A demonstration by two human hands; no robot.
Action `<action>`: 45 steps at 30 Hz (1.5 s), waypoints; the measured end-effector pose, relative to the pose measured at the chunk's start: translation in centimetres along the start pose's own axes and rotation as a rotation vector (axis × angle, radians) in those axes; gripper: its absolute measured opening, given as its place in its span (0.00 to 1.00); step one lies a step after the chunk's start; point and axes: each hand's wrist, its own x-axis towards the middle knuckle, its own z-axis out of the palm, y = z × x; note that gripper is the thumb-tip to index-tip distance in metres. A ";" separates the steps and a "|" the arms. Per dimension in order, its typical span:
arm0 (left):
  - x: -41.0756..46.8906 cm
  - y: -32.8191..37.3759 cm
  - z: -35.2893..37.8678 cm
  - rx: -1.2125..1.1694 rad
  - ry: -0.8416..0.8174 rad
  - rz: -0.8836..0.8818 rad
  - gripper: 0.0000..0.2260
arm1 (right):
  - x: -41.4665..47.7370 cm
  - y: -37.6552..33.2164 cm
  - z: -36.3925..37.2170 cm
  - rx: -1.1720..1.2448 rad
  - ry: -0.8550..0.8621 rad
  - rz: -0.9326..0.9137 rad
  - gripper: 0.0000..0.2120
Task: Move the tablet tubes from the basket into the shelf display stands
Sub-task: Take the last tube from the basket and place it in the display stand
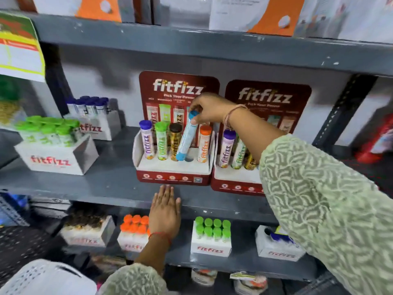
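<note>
My right hand point(209, 108) grips the capped top of a light-blue tablet tube point(187, 137), which tilts with its lower end just above an empty hole point(188, 159) in the left red display stand point(172, 177). That stand holds purple point(146, 140), green point(161, 141), dark point(175, 143) and orange point(204, 144) tubes upright. The right display stand point(236, 184) holds three tubes, partly hidden by my arm. My left hand point(164, 211) lies flat and open on the grey shelf's front edge. A white basket point(42, 277) shows at the bottom left; its contents are hidden.
White boxes of green-capped point(55, 154) and blue-capped point(93, 118) tubes stand left on the same shelf. The shelf below carries boxes with orange point(134, 233), green point(211, 237) and dark caps. A grey shelf board point(191, 43) runs close overhead, and a black upright point(340, 116) stands at right.
</note>
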 end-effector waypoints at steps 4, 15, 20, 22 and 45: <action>0.1 -0.3 0.2 0.036 -0.012 0.020 0.29 | 1.1 -0.3 1.0 -0.013 -0.002 0.015 0.18; -0.1 -0.2 0.2 0.038 -0.032 0.030 0.34 | 1.2 0.4 2.5 0.122 -0.081 0.087 0.17; -0.1 -0.3 0.4 0.073 -0.026 0.042 0.43 | 1.2 -0.2 1.9 0.110 -0.216 0.098 0.22; -0.2 -0.3 0.2 0.096 -0.053 0.038 0.44 | 1.3 -0.4 2.3 -0.017 -0.170 0.098 0.24; -0.3 0.2 -0.9 0.149 -0.109 0.037 0.37 | 1.6 0.1 3.5 -0.143 -0.078 0.185 0.19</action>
